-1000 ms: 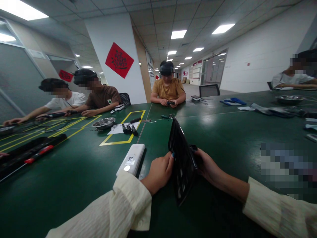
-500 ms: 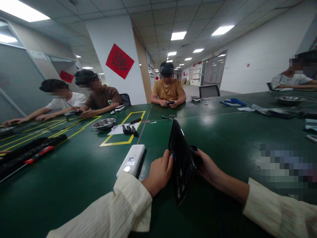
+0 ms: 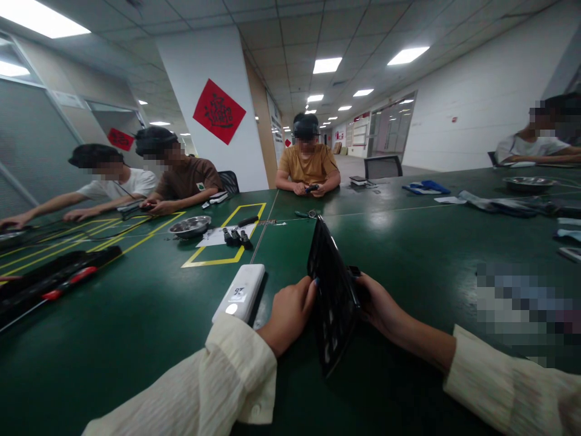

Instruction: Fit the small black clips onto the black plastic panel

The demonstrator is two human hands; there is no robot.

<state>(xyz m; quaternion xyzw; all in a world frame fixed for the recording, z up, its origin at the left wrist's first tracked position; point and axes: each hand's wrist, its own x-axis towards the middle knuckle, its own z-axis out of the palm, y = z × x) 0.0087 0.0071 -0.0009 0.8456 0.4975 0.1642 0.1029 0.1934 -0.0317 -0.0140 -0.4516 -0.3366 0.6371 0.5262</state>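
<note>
A thin black tablet-like panel (image 3: 333, 297) with a shiny edge stands upright, tilted, above the green table. Pale marks or reflections show on its dark face; its exact kind is unclear. My left hand (image 3: 290, 309) is closed at its left edge, the thumb pressed against the face. On the other side, my right hand (image 3: 374, 297) grips the panel's back by a black part; most of its fingers are hidden behind it. A white power bank (image 3: 240, 290) with a label lies on the table just left of my left hand.
Beyond the hands are a metal bowl (image 3: 189, 226), black cylindrical parts (image 3: 236, 237) on white paper, and a green-handled tool (image 3: 306, 214). At left lies a black tray (image 3: 59, 275) with a red-handled tool. Co-workers sit around the green table (image 3: 181, 339); cloths (image 3: 497, 203) lie at right.
My hands and the black panel hold almost still, with only a slight shift of the view. At far left, a co-worker's arm has reached a little further left.
</note>
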